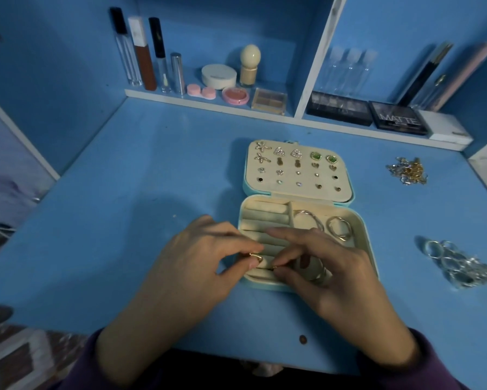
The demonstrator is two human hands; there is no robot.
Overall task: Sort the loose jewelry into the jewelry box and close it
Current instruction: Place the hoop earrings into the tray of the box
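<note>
1. The jewelry box [359, 220] lay open mid-tabletop, a bit nearer the front edge, with its lid [300, 190] folded flat toward the back edge.
2. Your left grip [205, 257] pinched a gold ring [255, 256] between thumb and forefinger, over the ring rolls [267, 215] at the box's front-left part.
3. Your right grip [329, 266] was curled just beside it, thumb and a finger pinching a small gold piece [274, 267]; too small to tell what kind.
4. Two silver hoops [339, 226] sat in the box's right compartment.
5. Stud earrings [295, 164] sat in rows on the lid pad.
6. A tangle of chains [407, 170] lay loose near the back-right corner, well apart from the box.
7. A pile of silver rings [459, 263] lay loose by the right edge.
8. Cosmetics [218, 76] stood on the shelf along the back edge.
</note>
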